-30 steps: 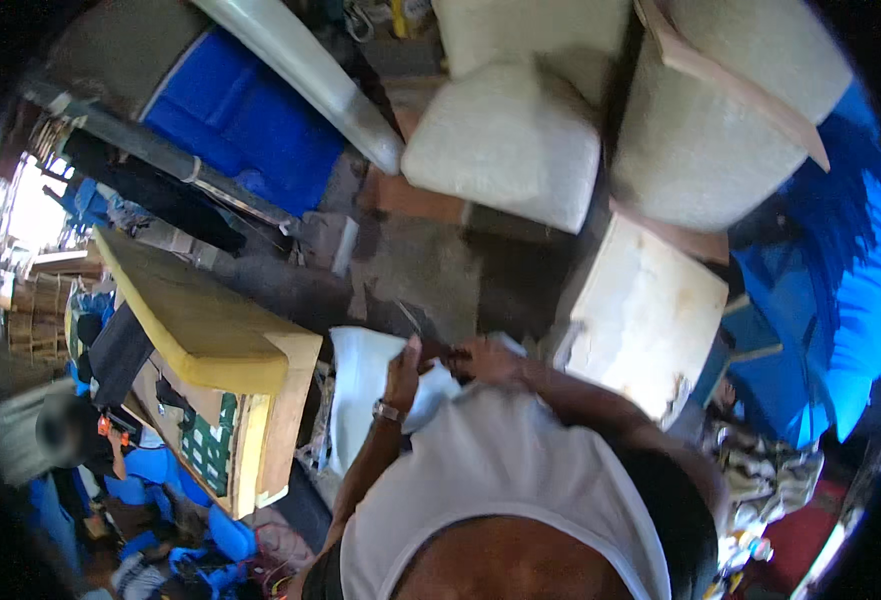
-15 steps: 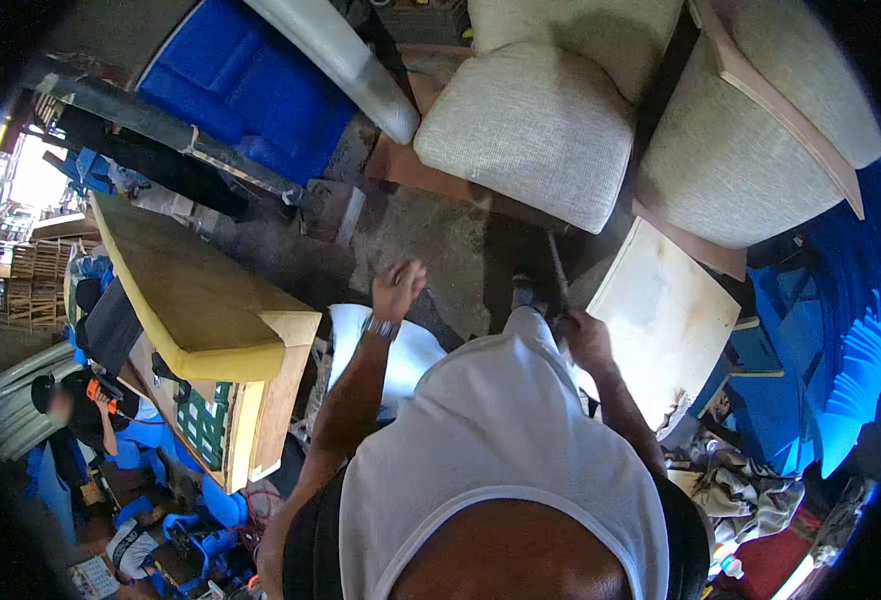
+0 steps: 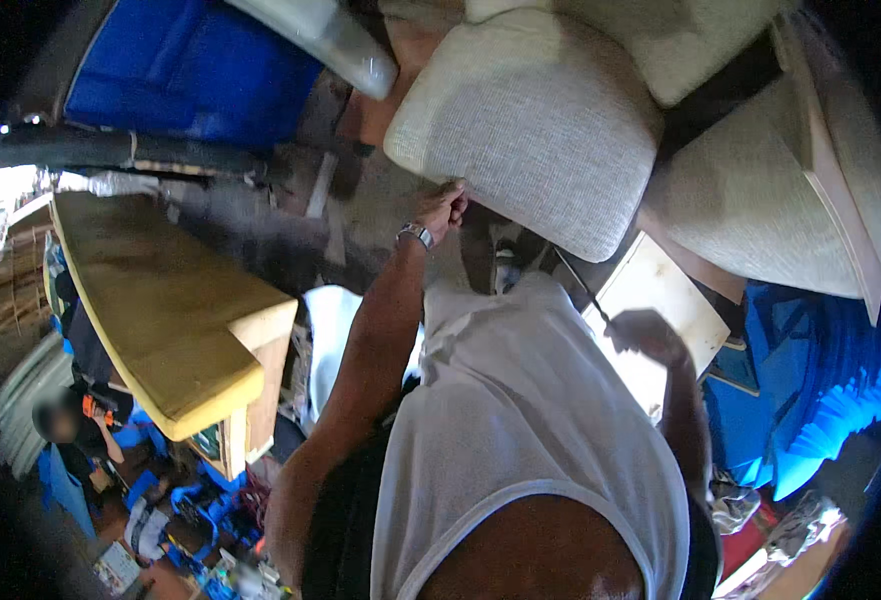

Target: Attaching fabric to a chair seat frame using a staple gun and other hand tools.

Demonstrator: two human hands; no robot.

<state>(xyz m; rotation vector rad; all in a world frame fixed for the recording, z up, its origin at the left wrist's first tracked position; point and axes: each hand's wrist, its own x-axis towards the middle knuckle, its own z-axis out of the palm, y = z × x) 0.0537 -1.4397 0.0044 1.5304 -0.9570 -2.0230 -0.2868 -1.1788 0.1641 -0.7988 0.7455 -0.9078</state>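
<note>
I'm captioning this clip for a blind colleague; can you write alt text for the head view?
Seen from above, a person in a white sleeveless shirt reaches their left hand to the edge of a beige seat cushion, while their right hand holds a thin dark tool. Around them lie more beige cushions, a yellow foam slab and blue sheeting.

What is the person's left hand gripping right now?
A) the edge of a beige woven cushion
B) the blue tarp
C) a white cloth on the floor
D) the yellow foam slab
A: the left hand, wristwatch on its wrist, closes its fingers on the lower edge of the beige woven cushion, well clear of the yellow foam slab.
</note>
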